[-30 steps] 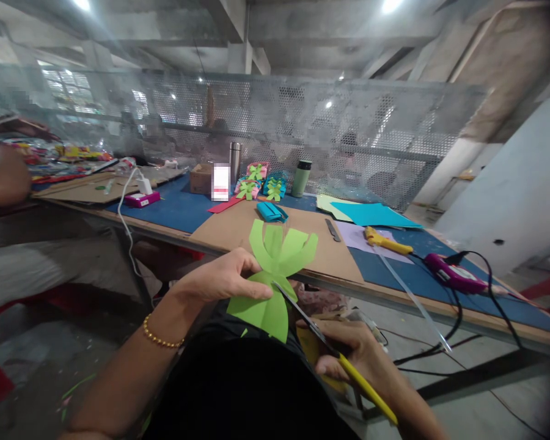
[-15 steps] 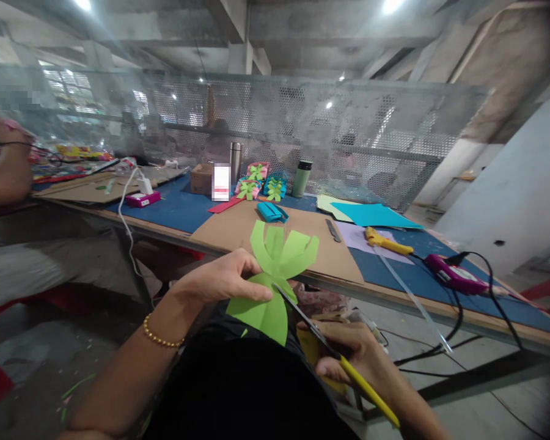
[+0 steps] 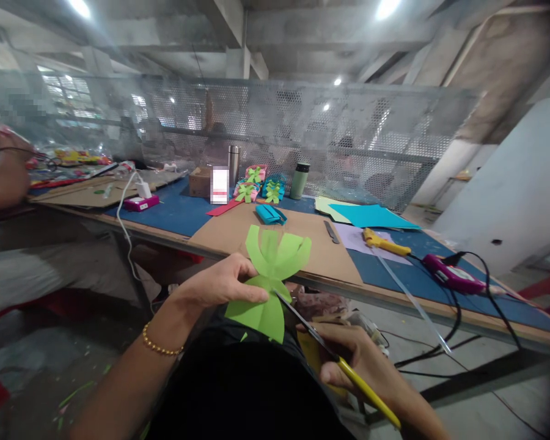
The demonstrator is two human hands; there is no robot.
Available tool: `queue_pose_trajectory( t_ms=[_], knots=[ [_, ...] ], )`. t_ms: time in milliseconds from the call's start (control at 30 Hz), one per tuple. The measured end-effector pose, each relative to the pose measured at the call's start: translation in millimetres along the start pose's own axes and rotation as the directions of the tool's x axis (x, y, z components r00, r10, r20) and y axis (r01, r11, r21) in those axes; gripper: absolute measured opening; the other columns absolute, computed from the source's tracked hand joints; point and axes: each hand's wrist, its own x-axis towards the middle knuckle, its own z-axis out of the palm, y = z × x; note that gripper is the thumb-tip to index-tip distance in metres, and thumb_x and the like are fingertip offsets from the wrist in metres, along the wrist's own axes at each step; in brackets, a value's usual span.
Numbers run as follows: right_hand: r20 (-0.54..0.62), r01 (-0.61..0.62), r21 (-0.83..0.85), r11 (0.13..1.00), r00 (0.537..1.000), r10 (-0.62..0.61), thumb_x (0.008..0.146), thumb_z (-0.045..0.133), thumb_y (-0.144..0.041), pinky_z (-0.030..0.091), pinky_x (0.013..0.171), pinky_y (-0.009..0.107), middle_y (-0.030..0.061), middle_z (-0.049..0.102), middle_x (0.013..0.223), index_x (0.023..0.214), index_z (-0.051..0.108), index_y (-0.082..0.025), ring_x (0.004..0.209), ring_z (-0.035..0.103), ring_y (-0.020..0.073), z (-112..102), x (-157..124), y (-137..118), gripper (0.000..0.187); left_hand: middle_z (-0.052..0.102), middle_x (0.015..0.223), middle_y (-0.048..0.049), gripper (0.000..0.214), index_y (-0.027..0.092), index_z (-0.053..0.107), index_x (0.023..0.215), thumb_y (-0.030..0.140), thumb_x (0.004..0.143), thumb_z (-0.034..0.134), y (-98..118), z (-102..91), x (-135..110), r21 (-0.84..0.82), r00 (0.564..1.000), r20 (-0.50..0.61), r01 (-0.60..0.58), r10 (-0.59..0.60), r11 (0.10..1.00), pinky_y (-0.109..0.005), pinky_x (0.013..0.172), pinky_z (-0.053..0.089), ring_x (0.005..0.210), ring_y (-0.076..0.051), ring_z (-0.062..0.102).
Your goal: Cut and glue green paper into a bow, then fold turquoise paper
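My left hand (image 3: 231, 282) pinches a light green paper cutout (image 3: 282, 260) by its narrow middle, thumb on top. The paper has petal-like lobes above and below, with slits between some of them. My right hand (image 3: 348, 351) is closed around scissors (image 3: 360, 388) with yellow handles. Their metal blades reach up and left, the tips at the right side of the paper's middle, by the lower lobes. Two small green scraps lie on the dark clothing on my lap. On the table beyond sits a small folded blue paper piece (image 3: 270, 214).
Brown cardboard (image 3: 302, 244) covers the table's middle, with a dark blade (image 3: 331, 232) on it. A yellow glue gun (image 3: 385, 243) lies right, near coloured sheets (image 3: 376, 216). Finished-looking paper pieces (image 3: 255, 186) and a green bottle (image 3: 299, 181) stand behind. Another person's arm (image 3: 4, 177) is far left.
The green paper and my left hand have shifted slightly left in view. The scissor tips stay by the paper's middle, and a second small scrap now shows on my lap.
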Motion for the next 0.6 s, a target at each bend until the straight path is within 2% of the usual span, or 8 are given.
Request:
queue_pose_trajectory(
  t_ms=[100, 167, 233, 300, 367, 433, 533, 600],
  knots=[
    [-0.023, -0.051, 0.052, 0.997, 0.998, 0.053, 0.079, 0.070, -0.065, 0.039, 0.056, 0.025, 0.0039, 0.061, 0.078, 0.093, 0.075, -0.014, 0.070, 0.050, 0.0174, -5, -7, 12, 0.053, 0.073, 0.074, -0.0058, 0.025, 0.013, 0.079, 0.082, 0.035, 0.070, 0.084, -10, -2.6, 3, -0.095, 0.994, -0.110, -0.021, 0.010, 0.995, -0.021, 0.058, 0.049, 0.062, -0.013, 0.064],
    [-0.082, -0.108, 0.110, 0.988, 0.990, 0.117, 0.077, 0.074, -0.060, 0.037, 0.051, 0.024, 0.0026, 0.060, 0.071, 0.096, 0.075, -0.014, 0.062, 0.050, 0.0152, -6, -12, 26, 0.049, 0.075, 0.076, -0.0072, 0.027, 0.014, 0.079, 0.082, 0.036, 0.068, 0.085, -18, -3.6, 6, -0.143, 0.983, -0.181, -0.061, 0.035, 0.988, -0.023, 0.063, 0.053, 0.067, -0.016, 0.068],
    [-0.149, -0.175, 0.231, 0.957, 0.966, 0.213, 0.079, 0.074, -0.057, 0.032, 0.044, 0.023, -0.0015, 0.054, 0.059, 0.104, 0.072, -0.014, 0.048, 0.044, 0.0114, -2, -16, 41, 0.049, 0.077, 0.080, -0.0083, 0.028, 0.014, 0.079, 0.085, 0.036, 0.069, 0.086, -25, -2.2, 9, -0.170, 0.972, -0.226, -0.110, 0.069, 0.979, -0.026, 0.069, 0.056, 0.072, -0.018, 0.071],
    [-0.220, -0.168, 0.390, 0.905, 0.938, 0.269, 0.081, 0.073, -0.053, 0.029, 0.040, 0.022, -0.0055, 0.048, 0.051, 0.115, 0.067, -0.015, 0.040, 0.039, 0.0097, 7, -16, 54, 0.051, 0.078, 0.087, -0.0094, 0.028, 0.014, 0.080, 0.089, 0.035, 0.071, 0.085, -29, 2.3, 12, -0.183, 0.968, -0.227, -0.145, 0.101, 0.972, -0.028, 0.074, 0.057, 0.076, -0.019, 0.072],
    [-0.294, -0.069, 0.539, 0.840, 0.919, 0.264, 0.083, 0.073, -0.049, 0.031, 0.041, 0.023, -0.0066, 0.048, 0.049, 0.118, 0.064, -0.016, 0.041, 0.041, 0.0106, 20, -8, 60, 0.049, 0.078, 0.092, -0.0104, 0.030, 0.014, 0.079, 0.095, 0.035, 0.074, 0.083, -31, 9.2, 16, -0.194, 0.972, -0.196, -0.167, 0.128, 0.967, -0.030, 0.078, 0.058, 0.081, -0.021, 0.073],
    [-0.324, 0.025, 0.655, 0.756, 0.912, 0.251, 0.082, 0.075, -0.044, 0.035, 0.044, 0.023, -0.0056, 0.050, 0.052, 0.110, 0.066, -0.016, 0.045, 0.044, 0.0112, 34, 3, 61, 0.041, 0.078, 0.093, -0.0107, 0.030, 0.014, 0.079, 0.098, 0.034, 0.076, 0.081, -30, 17.0, 20, -0.222, 0.973, -0.161, -0.197, 0.163, 0.955, -0.032, 0.082, 0.057, 0.085, -0.022, 0.073],
    [-0.251, 0.046, 0.806, 0.591, 0.930, 0.270, 0.078, 0.080, -0.042, 0.041, 0.048, 0.023, -0.0027, 0.056, 0.060, 0.092, 0.066, -0.016, 0.050, 0.050, 0.0108, 52, 22, 54, 0.032, 0.077, 0.086, -0.0087, 0.024, 0.014, 0.079, 0.096, 0.032, 0.079, 0.079, -26, 27.3, 23, -0.256, 0.961, -0.141, -0.269, 0.240, 0.928, -0.032, 0.080, 0.057, 0.082, -0.021, 0.072],
    [-0.190, 0.039, 0.869, 0.494, 0.947, 0.261, 0.075, 0.082, -0.042, 0.045, 0.050, 0.023, -0.0002, 0.062, 0.068, 0.092, 0.066, -0.017, 0.053, 0.054, 0.0113, 60, 32, 46, 0.034, 0.075, 0.086, -0.0074, 0.017, 0.016, 0.079, 0.091, 0.029, 0.080, 0.079, -23, 32.1, 23, -0.229, 0.934, -0.145, -0.353, 0.327, 0.907, -0.030, 0.078, 0.057, 0.080, -0.019, 0.070]
  ],
)
